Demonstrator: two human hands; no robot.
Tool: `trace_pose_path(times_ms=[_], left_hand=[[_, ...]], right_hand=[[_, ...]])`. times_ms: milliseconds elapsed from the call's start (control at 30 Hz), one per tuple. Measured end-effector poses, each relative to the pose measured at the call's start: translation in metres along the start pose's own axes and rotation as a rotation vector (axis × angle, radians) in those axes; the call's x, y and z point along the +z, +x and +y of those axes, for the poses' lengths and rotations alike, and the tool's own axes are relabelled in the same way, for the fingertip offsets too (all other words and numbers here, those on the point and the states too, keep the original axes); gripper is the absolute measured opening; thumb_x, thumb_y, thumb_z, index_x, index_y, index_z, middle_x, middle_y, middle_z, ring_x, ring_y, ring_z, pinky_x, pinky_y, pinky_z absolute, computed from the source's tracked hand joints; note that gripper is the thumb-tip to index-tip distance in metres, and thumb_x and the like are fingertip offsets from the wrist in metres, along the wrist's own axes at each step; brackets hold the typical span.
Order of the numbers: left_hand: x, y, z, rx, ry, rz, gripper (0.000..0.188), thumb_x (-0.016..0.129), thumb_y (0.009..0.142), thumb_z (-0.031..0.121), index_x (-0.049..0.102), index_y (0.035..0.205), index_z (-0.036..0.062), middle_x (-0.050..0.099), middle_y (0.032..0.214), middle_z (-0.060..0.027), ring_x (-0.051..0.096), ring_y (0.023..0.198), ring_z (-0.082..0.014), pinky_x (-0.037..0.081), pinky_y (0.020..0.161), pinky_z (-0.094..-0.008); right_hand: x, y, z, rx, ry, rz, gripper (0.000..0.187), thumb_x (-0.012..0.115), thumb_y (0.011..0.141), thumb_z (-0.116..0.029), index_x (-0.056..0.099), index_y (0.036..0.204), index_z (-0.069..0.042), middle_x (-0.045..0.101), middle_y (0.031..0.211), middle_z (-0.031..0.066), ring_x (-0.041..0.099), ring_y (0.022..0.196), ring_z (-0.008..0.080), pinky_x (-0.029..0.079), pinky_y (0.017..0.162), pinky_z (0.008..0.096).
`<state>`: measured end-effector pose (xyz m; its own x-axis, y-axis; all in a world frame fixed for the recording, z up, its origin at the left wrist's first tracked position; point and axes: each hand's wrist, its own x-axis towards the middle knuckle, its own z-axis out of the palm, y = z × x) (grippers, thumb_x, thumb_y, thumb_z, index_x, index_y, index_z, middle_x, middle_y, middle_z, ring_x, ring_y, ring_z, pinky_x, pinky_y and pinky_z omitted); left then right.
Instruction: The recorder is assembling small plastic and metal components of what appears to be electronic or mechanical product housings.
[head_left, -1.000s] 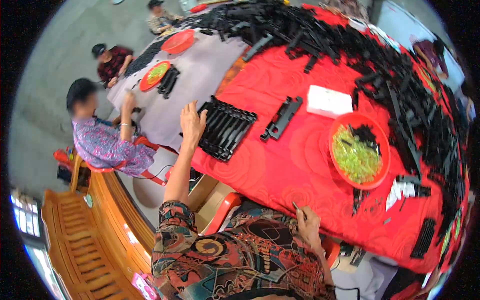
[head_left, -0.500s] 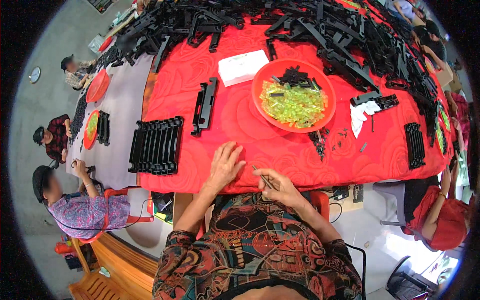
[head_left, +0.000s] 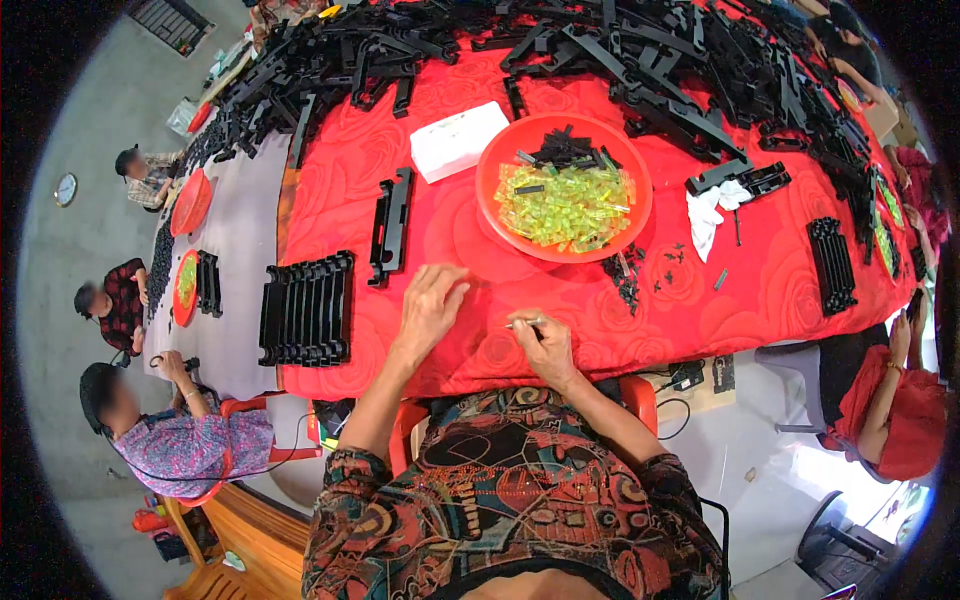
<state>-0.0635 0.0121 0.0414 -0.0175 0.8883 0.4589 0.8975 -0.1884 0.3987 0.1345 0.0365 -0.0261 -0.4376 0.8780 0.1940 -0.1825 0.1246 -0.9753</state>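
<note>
Right hand (head_left: 545, 345) down at the near edge of the red tablecloth (head_left: 330, 220), fingers curled and pinched on a thin silvery metal pin (head_left: 522, 323), hard to make out exactly what sort of piece. Long axis of that pin running roughly left-right, free tip poking out leftward toward the other hand. Left hand (head_left: 432, 305) just beside it, to the left and a touch farther in, palm down on the cloth, fingers loosely spread, nothing visibly in its grip, fingertips reaching toward the middle of the table. Small gap between the two hands, not touching. Straight beyond the right hand, farther in, the big red bowl (head_left: 500, 195) full of yellow-green clear bits with a few black parts on top, so right hand nearer to it than the left. Off to the left of the left hand, a stack of black ribbed frames (head_left: 308, 310) and one single black frame (head_left: 390, 225) lying lengthwise near-to-far. White box (head_left: 458, 140) farther back, white rag (head_left: 708, 212) off right.
</note>
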Motion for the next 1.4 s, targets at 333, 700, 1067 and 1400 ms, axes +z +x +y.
trace_pose_path(times_ms=[333,700,1067,1400], left_hand=[[0.064,0.105,0.031,0.247,0.140,-0.007,0.019,0.071,0.073,0.015,0.063,0.085,0.0039,0.060,0.079,-0.0112,0.058,0.080,-0.0304,0.046,0.070,-0.0400],[0.097,0.133,0.029,0.103,0.300,-0.273,0.035,0.076,0.066,0.029,0.062,0.080,0.0002,0.064,0.082,-0.0176,0.062,0.083,-0.0350,0.047,0.074,-0.0451],[0.099,0.133,0.022,-0.027,0.135,-0.277,0.029,0.072,0.066,0.020,0.064,0.081,-0.0027,0.064,0.084,-0.0224,0.063,0.083,-0.0365,0.050,0.076,-0.0448],[0.093,0.123,0.028,0.059,0.137,0.004,0.043,0.075,0.069,0.028,0.058,0.098,0.0009,0.060,0.092,-0.0177,0.057,0.092,-0.0337,0.045,0.080,-0.0432]], right_hand=[[-0.005,0.007,0.005,0.032,-0.032,-0.065,0.014,0.057,0.091,-0.014,0.061,0.087,-0.001,0.055,0.067,0.0034,0.050,0.061,0.0075,0.043,0.056,0.0260],[-0.008,0.009,0.000,0.069,-0.069,-0.070,0.015,0.056,0.091,-0.014,0.060,0.086,0.000,0.054,0.066,0.0039,0.050,0.060,0.0081,0.043,0.054,0.0266],[-0.004,0.009,0.010,0.069,-0.049,-0.058,0.012,0.056,0.091,-0.012,0.060,0.086,-0.002,0.050,0.060,0.0012,0.046,0.057,0.0062,0.041,0.052,0.0255],[-0.005,0.006,0.012,0.088,-0.060,-0.034,0.013,0.057,0.091,-0.013,0.062,0.089,-0.002,0.052,0.063,-0.0001,0.046,0.058,0.0055,0.040,0.051,0.0250]])
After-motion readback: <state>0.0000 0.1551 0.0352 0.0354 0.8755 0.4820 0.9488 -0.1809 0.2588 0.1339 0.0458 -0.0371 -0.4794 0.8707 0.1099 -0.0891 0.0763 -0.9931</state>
